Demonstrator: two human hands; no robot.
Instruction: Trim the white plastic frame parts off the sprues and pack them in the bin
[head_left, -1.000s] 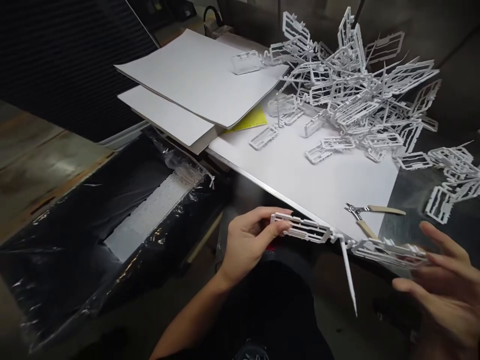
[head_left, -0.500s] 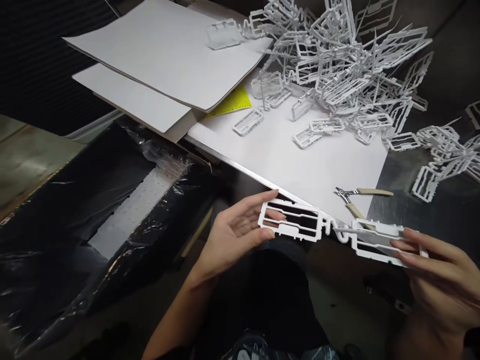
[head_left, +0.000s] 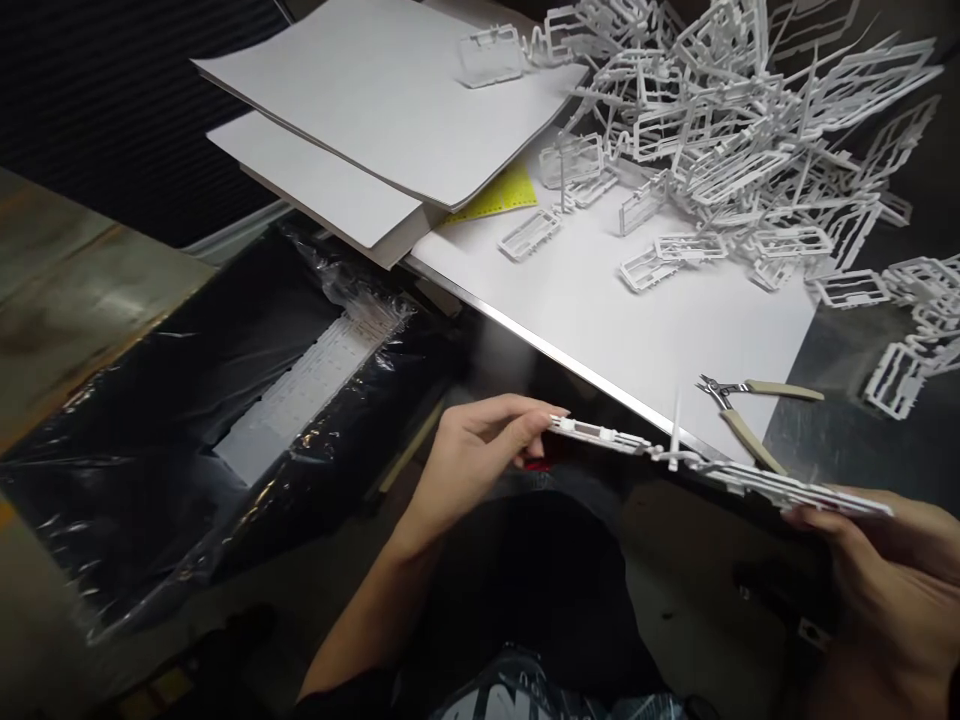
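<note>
A white moulded plastic frame piece [head_left: 600,434], two flat frames joined by a curved runner with a thin upright sprue, is held in front of me almost edge-on. My left hand [head_left: 487,440] pinches its left end between thumb and fingers. At the right end, my right hand [head_left: 885,550] grips the other frame, thumb underneath and fingers behind. Just beyond it, side cutters [head_left: 739,410] with beige handles lie with their jaws pointing left, partly on white paper. A tangled heap of similar white frames [head_left: 720,150] covers the back of the table.
White sheets [head_left: 375,110] are stacked at the table's left, a yellow ruled piece [head_left: 499,195] sticking out below. Lower left, a box lined with black plastic [head_left: 150,420] holds a row of white frames [head_left: 300,400]. The table's metal edge [head_left: 540,345] runs diagonally before me.
Both hands have turned the frame piece from showing its face to nearly edge-on, so the sprue now points up. The whole view has shifted, with the table appearing further right.
</note>
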